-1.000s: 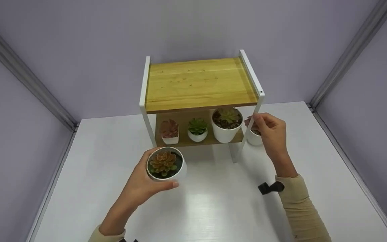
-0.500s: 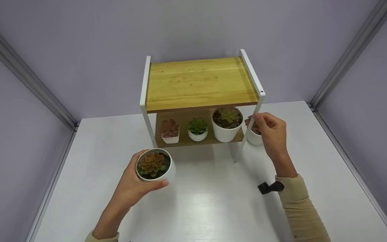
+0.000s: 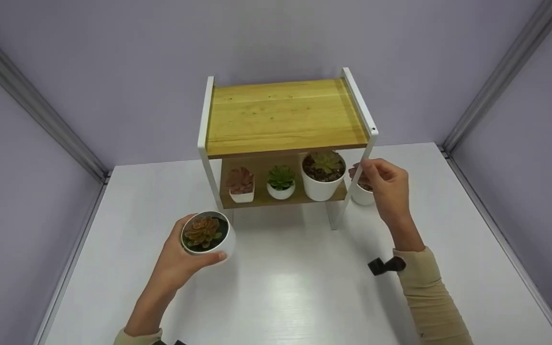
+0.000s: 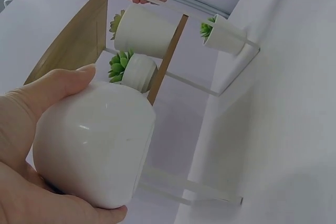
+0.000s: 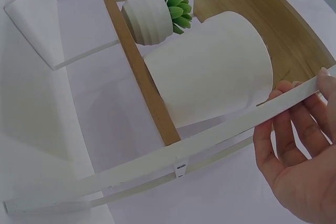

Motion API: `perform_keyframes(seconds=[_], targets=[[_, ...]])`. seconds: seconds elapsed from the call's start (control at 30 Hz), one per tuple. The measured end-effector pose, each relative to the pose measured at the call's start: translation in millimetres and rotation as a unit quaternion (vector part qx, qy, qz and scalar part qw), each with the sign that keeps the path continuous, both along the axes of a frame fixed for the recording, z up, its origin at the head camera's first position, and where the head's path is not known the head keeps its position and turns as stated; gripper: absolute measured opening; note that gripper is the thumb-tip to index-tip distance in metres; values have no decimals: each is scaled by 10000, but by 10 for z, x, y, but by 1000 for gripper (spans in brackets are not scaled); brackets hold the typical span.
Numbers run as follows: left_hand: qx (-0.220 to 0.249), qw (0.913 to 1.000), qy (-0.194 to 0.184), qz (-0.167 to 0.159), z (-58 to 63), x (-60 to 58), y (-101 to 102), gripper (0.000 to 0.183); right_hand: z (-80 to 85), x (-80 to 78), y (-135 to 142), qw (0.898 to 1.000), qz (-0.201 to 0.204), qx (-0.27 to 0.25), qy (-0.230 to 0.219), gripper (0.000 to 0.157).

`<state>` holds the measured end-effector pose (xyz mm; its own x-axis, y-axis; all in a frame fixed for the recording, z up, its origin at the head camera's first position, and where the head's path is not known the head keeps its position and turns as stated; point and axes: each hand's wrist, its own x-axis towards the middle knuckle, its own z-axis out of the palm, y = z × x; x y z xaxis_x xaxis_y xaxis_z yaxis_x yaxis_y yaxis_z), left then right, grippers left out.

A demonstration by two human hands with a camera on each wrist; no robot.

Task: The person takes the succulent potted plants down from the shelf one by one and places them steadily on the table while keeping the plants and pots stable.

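Note:
In the head view, my left hand [image 3: 173, 263] grips a white round pot [image 3: 230, 244] with an orange-green succulent [image 3: 203, 232] in it, left of and in front of a two-tier plant shelf [image 3: 285, 115]. The pot's smooth white side [image 4: 94, 140] fills much of the left wrist view, thumb on one side and fingers on the other. My right hand [image 3: 391, 191] holds the shelf's right white frame [image 5: 231, 127] between thumb and fingers. On the lower tier stand a red succulent [image 3: 241, 181], a small green succulent [image 3: 281, 177] and a larger white pot [image 3: 321, 189].
Beyond the right frame another white potted plant [image 3: 363, 195] stands on the white table [image 3: 295, 287], partly hidden by my right hand. The upper wooden board overhangs the lower tier. Pale walls [image 3: 276, 38] stand behind and at both sides.
My left hand has moved left with the potted succulent, away from the shelf's front. The right hand stays on the frame, and the plants on the lower tier keep their places.

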<state>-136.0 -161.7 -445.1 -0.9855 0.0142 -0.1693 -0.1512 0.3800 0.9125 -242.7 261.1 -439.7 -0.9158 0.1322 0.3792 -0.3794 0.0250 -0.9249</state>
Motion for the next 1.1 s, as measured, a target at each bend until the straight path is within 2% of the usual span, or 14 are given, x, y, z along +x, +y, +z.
perform_keyframes(seconds=[0.27, 0.6, 0.93, 1.1], targets=[[184, 9995, -91, 225, -82, -68, -126, 109, -5, 0, -12, 10000, -16, -29, -61, 29], [152, 9986, -58, 502, -170, -151, -257, 112, -13, 1, -20, 9999, 4, -125, 25, 29], [99, 9967, -86, 802, -261, -291, -316, 115, -12, 21, -30, 9995, 90, -292, 0, 29], [21, 9946, 124, 1033, -291, -385, -312, 114, -8, 15, -29, 9993, 82, -362, 12, 28]])
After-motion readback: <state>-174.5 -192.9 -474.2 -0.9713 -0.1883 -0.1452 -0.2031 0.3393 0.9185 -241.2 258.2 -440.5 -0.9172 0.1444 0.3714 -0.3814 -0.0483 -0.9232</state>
